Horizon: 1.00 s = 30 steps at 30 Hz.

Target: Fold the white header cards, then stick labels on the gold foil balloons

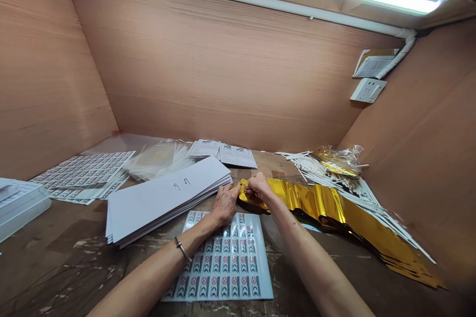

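Observation:
A long stack of shiny gold foil pieces (327, 205), looking like flat uninflated foil balloons, stretches from the middle of the table to the right. At its near-left end, my left hand (225, 204) holds the foil's edge with its fingertips. My right hand (260, 187) is closed just above that same end, fingers curled together; whatever is pinched there is hidden. Beneath my left wrist lies a sheet of small CE-marked stickers (223, 262), partly covered by the hand and forearm.
Left of my hands is a stack of white card sheets (167, 198). Beyond it lie clear plastic bags (159, 158), printed leaflets (223, 151) and more sticker sheets (89, 171). A plastic box (24, 208) sits far left. White sticks (345, 185) lie behind the foil. Wooden panels (223, 69) enclose the table.

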Each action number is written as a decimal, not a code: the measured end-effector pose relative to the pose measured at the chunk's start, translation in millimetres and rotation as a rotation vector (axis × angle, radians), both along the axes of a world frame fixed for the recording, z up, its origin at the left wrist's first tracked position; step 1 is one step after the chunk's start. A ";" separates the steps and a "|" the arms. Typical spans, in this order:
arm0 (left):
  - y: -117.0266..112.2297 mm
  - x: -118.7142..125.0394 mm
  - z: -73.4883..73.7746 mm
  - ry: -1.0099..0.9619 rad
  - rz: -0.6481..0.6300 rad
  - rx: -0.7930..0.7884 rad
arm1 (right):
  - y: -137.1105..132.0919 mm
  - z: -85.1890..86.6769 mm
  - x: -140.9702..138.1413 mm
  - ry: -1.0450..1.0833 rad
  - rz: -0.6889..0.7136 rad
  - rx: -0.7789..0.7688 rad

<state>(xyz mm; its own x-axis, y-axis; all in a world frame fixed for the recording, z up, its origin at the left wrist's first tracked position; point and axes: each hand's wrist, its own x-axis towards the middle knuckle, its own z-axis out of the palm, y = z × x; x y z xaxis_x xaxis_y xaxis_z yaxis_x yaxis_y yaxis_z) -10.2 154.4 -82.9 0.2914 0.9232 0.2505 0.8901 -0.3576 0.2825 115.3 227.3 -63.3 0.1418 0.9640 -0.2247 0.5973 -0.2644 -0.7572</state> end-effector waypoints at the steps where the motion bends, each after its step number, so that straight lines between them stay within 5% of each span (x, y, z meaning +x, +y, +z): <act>1: 1.3 -1.1 -1.7 -0.025 0.008 -0.004 | -1.0 0.3 -0.1 0.049 -0.020 -0.005; 13: 2.3 -1.4 -4.6 -0.085 -0.026 0.013 | -21.8 18.9 4.2 0.352 -0.136 0.015; 30: 5.5 -2.9 -14.5 -0.123 -0.016 0.096 | -12.0 -11.6 1.2 0.326 -0.163 0.038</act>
<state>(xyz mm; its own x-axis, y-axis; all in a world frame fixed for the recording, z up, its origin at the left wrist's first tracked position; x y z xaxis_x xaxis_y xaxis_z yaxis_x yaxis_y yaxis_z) -13.1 159.9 -97.4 0.2676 0.8887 0.3724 0.8450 -0.4021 0.3525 116.5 215.3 -74.9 0.2207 0.9433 -0.2478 0.2750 -0.3039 -0.9121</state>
